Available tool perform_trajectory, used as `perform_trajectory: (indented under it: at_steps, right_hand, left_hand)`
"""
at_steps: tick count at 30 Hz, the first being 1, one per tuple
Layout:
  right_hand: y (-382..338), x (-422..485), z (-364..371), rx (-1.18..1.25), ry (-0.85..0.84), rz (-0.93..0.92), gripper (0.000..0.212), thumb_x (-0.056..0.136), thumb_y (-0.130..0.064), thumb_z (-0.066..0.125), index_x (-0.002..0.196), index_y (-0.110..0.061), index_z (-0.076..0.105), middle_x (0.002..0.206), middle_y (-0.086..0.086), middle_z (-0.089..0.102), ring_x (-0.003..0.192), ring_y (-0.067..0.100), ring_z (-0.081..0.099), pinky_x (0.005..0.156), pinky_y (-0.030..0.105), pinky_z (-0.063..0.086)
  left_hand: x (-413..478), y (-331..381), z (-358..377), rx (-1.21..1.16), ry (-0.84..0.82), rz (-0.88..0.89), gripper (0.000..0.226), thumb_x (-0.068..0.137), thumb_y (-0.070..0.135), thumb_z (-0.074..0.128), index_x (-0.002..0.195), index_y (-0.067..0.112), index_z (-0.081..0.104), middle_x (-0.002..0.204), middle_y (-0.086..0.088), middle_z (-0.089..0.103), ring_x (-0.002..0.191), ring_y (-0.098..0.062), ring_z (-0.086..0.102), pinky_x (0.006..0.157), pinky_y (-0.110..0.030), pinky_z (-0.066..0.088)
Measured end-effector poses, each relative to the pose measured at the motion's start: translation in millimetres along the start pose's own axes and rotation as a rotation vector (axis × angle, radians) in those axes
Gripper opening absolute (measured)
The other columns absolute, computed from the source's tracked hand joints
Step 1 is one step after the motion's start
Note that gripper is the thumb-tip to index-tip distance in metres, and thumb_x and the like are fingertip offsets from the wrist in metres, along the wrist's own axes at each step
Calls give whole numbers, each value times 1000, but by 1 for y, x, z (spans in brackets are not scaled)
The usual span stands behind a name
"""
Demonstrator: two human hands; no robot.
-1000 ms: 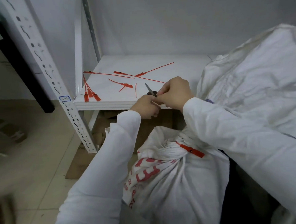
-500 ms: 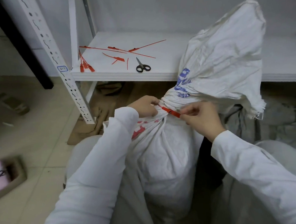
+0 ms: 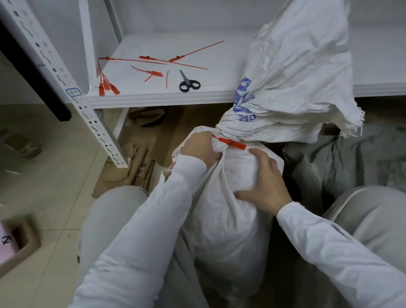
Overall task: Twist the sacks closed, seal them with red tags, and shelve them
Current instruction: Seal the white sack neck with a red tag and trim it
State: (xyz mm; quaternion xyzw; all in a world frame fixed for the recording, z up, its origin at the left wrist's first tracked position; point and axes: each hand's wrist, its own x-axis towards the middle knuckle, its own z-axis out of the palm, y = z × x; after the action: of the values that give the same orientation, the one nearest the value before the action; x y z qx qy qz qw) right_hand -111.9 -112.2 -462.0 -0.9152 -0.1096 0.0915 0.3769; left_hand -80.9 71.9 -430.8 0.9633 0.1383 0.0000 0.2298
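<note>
A white woven sack stands between my knees, its neck twisted and bound by a red tag. The loose top of the sack flares upward in front of the shelf. My left hand grips the sack at the left of the twisted neck. My right hand grips the fabric just below the tag, fingers curled into the cloth. Several spare red tags lie on the white shelf.
Black scissors lie on the shelf near its front edge. A perforated white upright stands at the left. Flattened brown cardboard lies under the shelf. Grey cloth is heaped at the right. A box sits on the floor at left.
The scissors left my hands and now lie on the shelf. My right hand dropped from the tag to the fabric below it. My left hand stays at the neck.
</note>
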Motion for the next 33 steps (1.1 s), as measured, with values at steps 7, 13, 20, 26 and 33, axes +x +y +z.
perform_trajectory:
  at_steps: [7,13,20,26,33]
  right_hand:
    - [10,7,-11,76,72,127,121,53,-36,90,149,-36,16,143,15,31,136,33,26,112,41,28]
    - [14,8,-24,-45,84,64,83,66,-41,81,139,-33,42,147,8,31,137,30,28,111,35,24]
    - [19,8,-40,190,-68,33,72,59,-66,78,123,-44,54,143,-10,28,135,9,24,112,29,23]
    - [19,13,-21,-31,229,72,33,67,-41,83,90,-32,60,130,2,45,117,30,50,94,33,42]
    - [20,12,-32,-16,429,64,23,77,-36,73,94,-21,69,108,10,64,104,34,59,87,36,49]
  left_hand:
    - [-5,4,-9,-344,17,190,30,77,20,75,103,9,65,103,-6,67,96,-24,62,88,-33,50]
    - [-21,18,-12,-513,35,373,27,76,14,79,99,11,66,99,-2,69,92,-16,64,77,-15,45]
    - [-20,22,-4,-550,57,315,35,72,16,81,99,6,62,96,-7,67,90,-22,64,79,-35,52]
    - [-26,38,11,-462,53,283,45,71,25,82,101,22,48,95,-3,58,86,-19,59,73,-24,50]
    - [-36,67,3,-411,88,367,38,76,23,79,103,17,52,77,10,55,74,-5,53,69,-22,44]
